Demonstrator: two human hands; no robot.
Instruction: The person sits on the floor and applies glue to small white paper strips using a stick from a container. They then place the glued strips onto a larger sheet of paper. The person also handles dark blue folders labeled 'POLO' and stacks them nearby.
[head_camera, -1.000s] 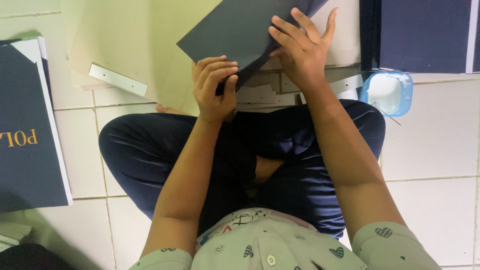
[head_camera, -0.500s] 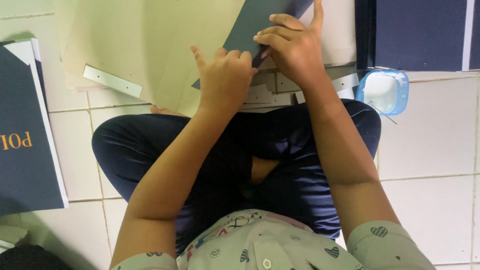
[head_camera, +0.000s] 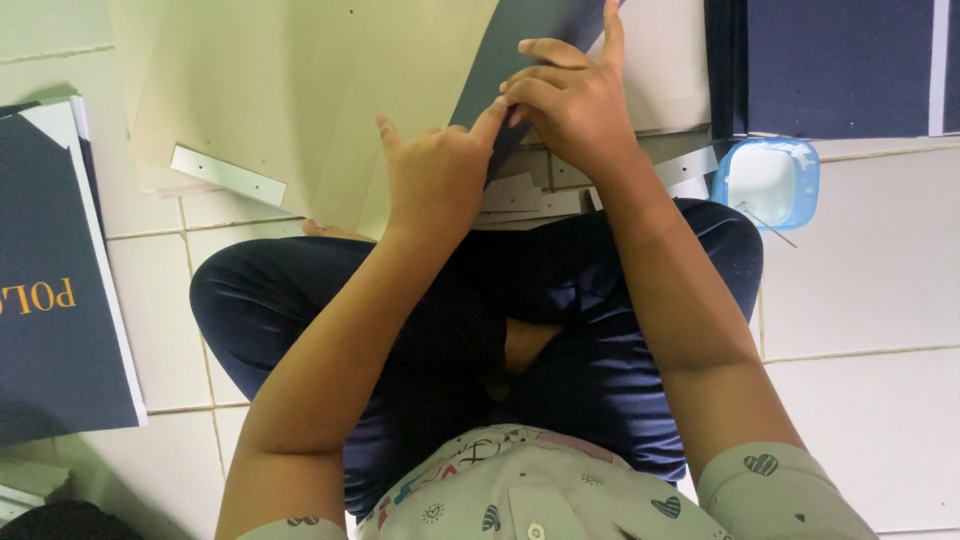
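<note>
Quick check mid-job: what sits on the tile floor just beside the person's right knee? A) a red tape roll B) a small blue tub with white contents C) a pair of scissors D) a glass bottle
B: the small blue tub with white contents rests on the tiles, to the side of the right hand, which presses the dark sheet.
</note>
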